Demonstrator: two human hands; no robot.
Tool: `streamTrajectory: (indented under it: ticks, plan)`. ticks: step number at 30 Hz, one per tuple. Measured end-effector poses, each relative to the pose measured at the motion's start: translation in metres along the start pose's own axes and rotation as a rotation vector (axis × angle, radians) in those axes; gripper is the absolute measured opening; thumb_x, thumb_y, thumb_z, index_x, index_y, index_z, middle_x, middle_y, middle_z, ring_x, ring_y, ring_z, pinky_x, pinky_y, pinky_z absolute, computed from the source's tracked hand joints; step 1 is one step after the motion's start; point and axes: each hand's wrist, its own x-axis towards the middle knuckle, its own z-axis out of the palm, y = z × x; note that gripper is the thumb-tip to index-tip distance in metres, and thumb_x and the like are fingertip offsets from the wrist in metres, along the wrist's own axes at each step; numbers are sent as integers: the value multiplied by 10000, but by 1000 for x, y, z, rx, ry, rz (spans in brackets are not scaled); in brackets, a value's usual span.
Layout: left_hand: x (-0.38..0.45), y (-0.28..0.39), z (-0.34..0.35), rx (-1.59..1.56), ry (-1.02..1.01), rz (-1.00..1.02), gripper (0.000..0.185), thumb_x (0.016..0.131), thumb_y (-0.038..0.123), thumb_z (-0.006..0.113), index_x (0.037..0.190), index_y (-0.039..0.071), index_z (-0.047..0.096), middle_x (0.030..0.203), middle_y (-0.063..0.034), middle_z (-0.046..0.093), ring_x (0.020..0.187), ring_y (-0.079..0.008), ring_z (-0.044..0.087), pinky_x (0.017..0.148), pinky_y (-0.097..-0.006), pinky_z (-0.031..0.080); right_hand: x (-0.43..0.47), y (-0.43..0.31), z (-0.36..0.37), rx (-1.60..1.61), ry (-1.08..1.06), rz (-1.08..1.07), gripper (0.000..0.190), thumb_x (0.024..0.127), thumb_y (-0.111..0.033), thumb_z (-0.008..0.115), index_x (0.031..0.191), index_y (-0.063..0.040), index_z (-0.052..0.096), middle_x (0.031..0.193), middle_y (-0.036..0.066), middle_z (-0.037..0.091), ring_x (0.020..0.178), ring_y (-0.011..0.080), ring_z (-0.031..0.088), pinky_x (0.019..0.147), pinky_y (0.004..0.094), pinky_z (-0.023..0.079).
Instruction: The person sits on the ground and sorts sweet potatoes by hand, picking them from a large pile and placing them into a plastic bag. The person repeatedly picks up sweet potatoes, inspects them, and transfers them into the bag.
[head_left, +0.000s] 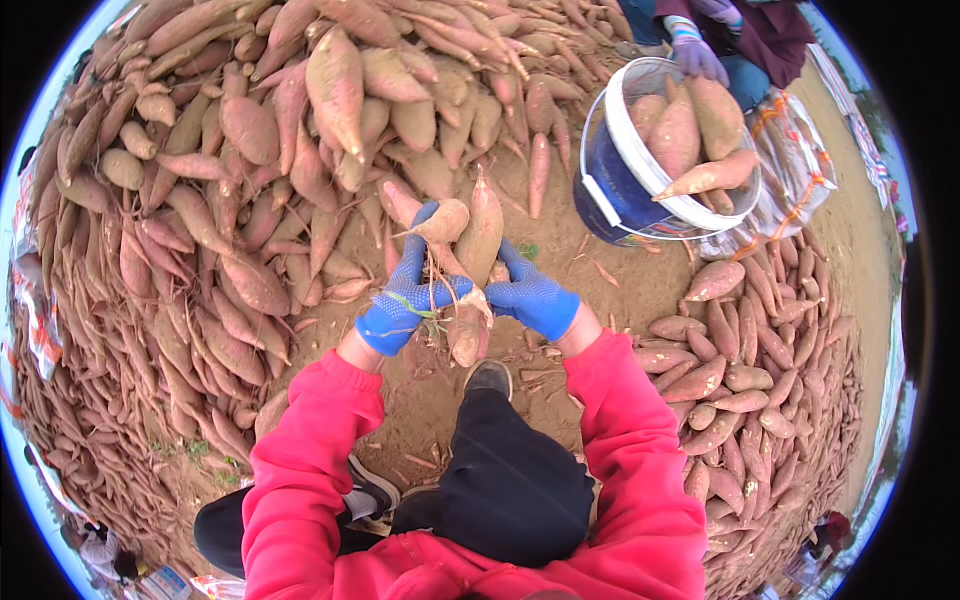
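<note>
Both my hands wear blue knitted gloves with pale grip dots. Between them, above the bare soil, is a cluster of sweet potatoes (480, 232) joined at a stem with thin roots. My left hand (409, 292) grips the cluster's left side, its thumb across the stem end; a green shoot hangs by that palm. On the other side my right hand (529, 292) holds the cluster with thumb and fingers. One rounded root (444, 222) sticks up by my left fingertips, and another (466, 337) hangs below the stem.
A large heap of sweet potatoes (255, 135) rises ahead and left. At upper right a blue bucket with a white rim (616, 112) holds several, under another person's gloved hand (699, 60). Behind it lies a clear plastic sack (799, 150). A second pile (739, 375) lies right.
</note>
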Motion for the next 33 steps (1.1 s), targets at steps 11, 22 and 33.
streamTrajectory:
  ticks: [11,22,33]
  plan:
    - [232,111,219,528,-390,216,860,797,285,697,1469,43,219,1367,-177,441,1223,-228,457,993,-319,401,-139,-334,-122,-1060,611,-48,806,764,-283,734,1451,-118,347,1308,139,517,1148,211,546,905,314,478]
    - [208,-17,154,627,-275,8,846,854,214,596,1513,69,85,1471,-176,343,1334,-258,373,1074,-304,303,-54,-269,-165,-1898,902,117,968,628,-741,619,1428,-250,382,1469,155,326,1336,366,355,1075,475,345]
    - [-35,-53,-25,285,304,-184,476,935,147,557,1379,53,416,1157,-62,563,932,-138,581,797,-267,487,-14,-275,-183,-2264,1068,75,972,714,-778,513,1471,-209,296,1518,148,282,1386,356,287,1123,491,202]
